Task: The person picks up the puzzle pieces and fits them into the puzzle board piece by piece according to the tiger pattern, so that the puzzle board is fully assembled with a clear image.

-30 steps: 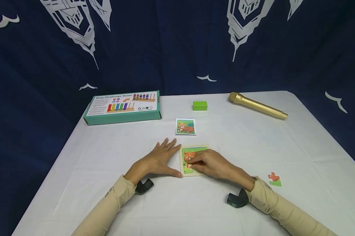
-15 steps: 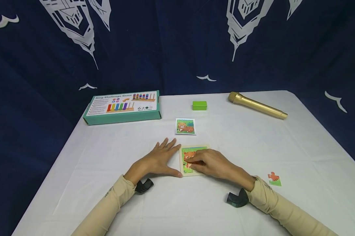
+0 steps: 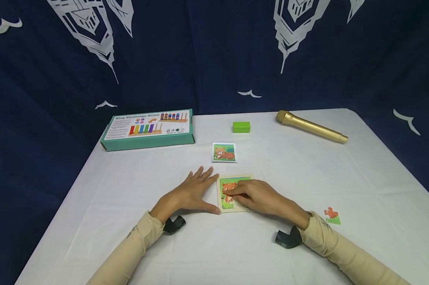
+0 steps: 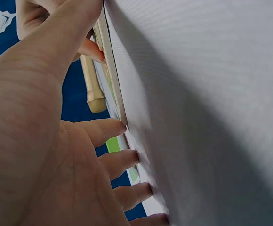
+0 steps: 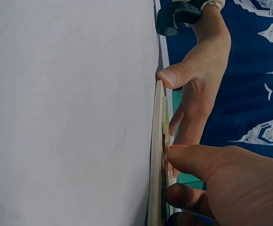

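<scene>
A wooden jigsaw board (image 3: pixel 241 208) with a pale frame lies flat on the white table, an orange tiger cub on green showing in its assembled part. My left hand (image 3: pixel 192 192) rests at its left side, fingers spread, with thumb and index tips at two corners. My right hand (image 3: pixel 262 196) is over the board's right half and hides much of it. Its index finger presses the tiger picture, while the thumb is drawn back beside it. In the right wrist view, fingertips of the right hand (image 5: pixel 221 174) meet the board's face. One loose jigsaw piece (image 3: pixel 332 216), orange and green, lies at the right.
Beyond the board sits a small tiger picture card (image 3: pixel 224 152). Farther back are a green block (image 3: pixel 241 127), a green Ring Challenge Game box (image 3: pixel 148 130) at left and a gold microphone (image 3: pixel 312 126) at right. A dark blue patterned cloth (image 3: pixel 214 55) hangs behind the table.
My right hand has shifted slightly: the thumb has drawn back from the index fingertip, showing a little more of the tiger picture. My left hand has stayed put.
</scene>
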